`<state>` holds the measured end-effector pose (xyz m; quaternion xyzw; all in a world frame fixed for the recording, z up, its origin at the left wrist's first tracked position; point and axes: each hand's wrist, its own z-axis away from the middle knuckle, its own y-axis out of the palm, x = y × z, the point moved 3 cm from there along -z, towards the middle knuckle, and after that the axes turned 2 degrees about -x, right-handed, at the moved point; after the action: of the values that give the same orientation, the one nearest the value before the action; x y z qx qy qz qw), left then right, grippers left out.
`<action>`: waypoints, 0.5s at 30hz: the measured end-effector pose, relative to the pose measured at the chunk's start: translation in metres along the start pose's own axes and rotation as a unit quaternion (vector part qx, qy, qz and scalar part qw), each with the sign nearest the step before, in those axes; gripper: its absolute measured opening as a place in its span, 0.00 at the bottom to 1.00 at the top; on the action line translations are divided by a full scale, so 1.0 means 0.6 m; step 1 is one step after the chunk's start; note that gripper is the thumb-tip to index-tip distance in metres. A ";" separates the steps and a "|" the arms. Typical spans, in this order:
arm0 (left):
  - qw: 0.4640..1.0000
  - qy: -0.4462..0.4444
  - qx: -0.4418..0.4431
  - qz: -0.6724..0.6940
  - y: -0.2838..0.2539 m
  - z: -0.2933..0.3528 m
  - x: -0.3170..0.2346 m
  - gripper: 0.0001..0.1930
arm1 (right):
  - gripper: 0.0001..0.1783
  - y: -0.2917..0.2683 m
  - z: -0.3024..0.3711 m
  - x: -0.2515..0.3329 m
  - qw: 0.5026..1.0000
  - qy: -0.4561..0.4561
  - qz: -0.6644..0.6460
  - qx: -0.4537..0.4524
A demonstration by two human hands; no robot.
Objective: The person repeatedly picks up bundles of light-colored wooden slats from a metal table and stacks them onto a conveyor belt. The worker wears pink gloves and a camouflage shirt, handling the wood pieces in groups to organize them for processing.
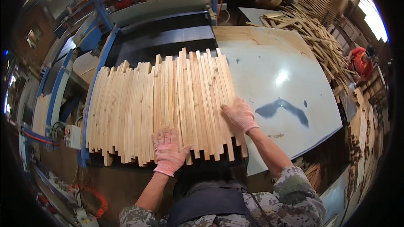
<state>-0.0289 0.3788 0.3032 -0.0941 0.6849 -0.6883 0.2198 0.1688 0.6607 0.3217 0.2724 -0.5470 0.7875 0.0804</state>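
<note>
Several long pale wooden strips (164, 101) lie side by side on a dark conveyor belt (160, 33), with their ends uneven. My left hand (169, 148), in a pinkish-white work glove, rests flat over the near ends of the middle strips, fingers stretched forward and thumb out to the right. At the right edge of the row is my right hand (242, 115), gloved alike. Its thumb reaches over the top of the strips, while the other fingers lie along the outermost one. Neither hand lifts a strip.
A pale metal sheet table (290, 75) with dark stains adjoins the belt on the right. Beyond it lies a heap of loose strips (315, 38). A blue machine frame (99, 88) borders the left, near an orange coiled hose (101, 204). A person in red (362, 63) is far right.
</note>
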 end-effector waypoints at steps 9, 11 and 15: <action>0.994 0.047 -0.066 0.072 0.003 0.024 0.027 0.49 | 0.40 0.010 -0.009 -0.055 0.994 -0.060 -0.089 0.000; 0.981 0.071 -0.080 0.164 0.008 0.020 0.060 0.47 | 0.39 0.008 -0.002 -0.064 0.986 -0.047 -0.158 0.017; 0.947 0.043 -0.113 0.299 -0.030 0.057 0.077 0.37 | 0.36 0.003 -0.034 -0.076 0.989 0.028 -0.139 0.049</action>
<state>-0.0579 0.3273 0.3146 0.1200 0.7636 -0.5127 0.3737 0.1995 0.6864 0.2914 0.3274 -0.4621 0.8020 0.1902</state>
